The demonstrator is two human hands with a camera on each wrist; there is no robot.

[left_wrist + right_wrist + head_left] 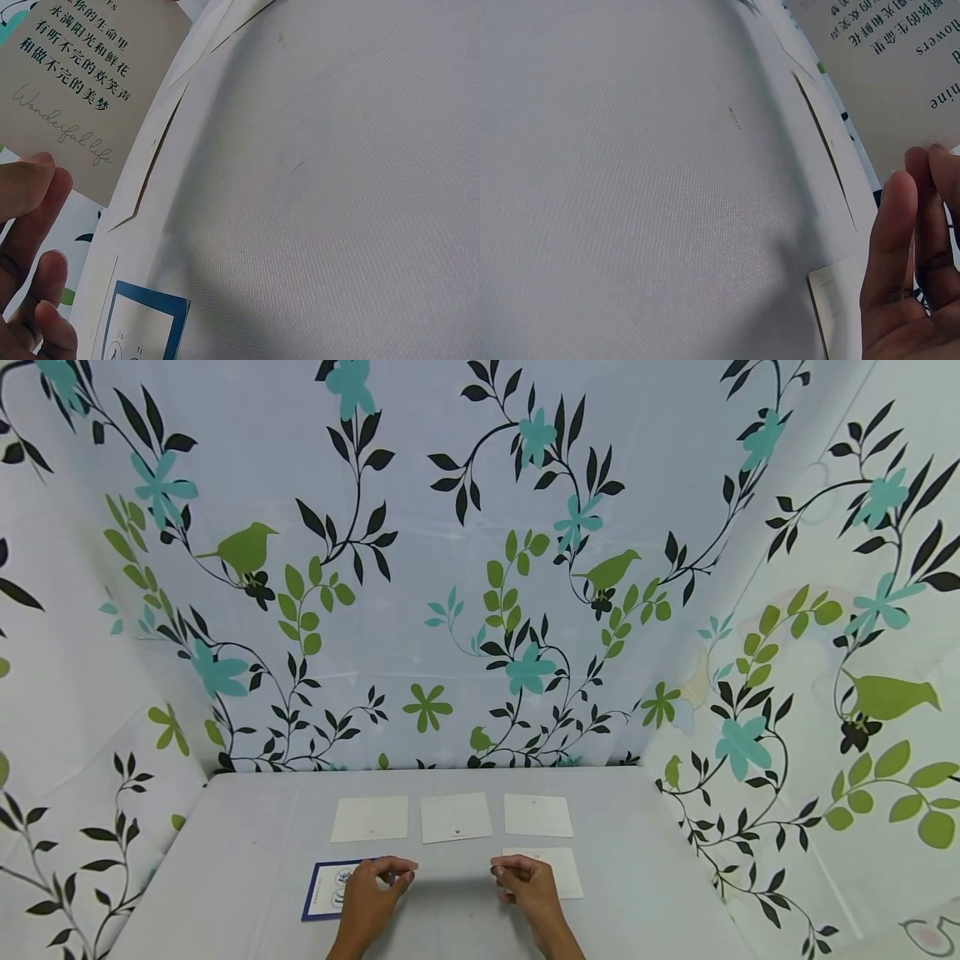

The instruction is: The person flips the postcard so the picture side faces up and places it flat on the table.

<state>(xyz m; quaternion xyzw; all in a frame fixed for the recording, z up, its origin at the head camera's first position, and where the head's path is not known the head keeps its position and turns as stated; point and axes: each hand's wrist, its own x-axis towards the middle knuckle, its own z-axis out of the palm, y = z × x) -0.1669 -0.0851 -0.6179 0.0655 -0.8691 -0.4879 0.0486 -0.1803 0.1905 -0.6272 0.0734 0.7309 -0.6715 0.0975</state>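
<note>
A printed greeting card [82, 112] in pale grey-beige, with dark Chinese lines and the script "Wonderful life", stands raised above the table between both hands. My left hand [371, 893] pinches one lower corner between thumb and forefinger, the other fingers loosely bent. At the opposite corner my right hand [534, 893] pinches the same card [896, 82] with thumb and fingertips. From the head view the card is hardly distinguishable against the white table. Below the left hand lies a blue-bordered card [321, 893] with printed drawings, partly covered by that hand.
Three blank cream cards lie in a row farther back: a left one [369, 819], a middle one [456, 817] and a right one [537, 816]. Another cream card [564, 870] lies partly behind the right hand. A leaf-and-bird patterned curtain [465, 710] rises behind the white table [255, 827].
</note>
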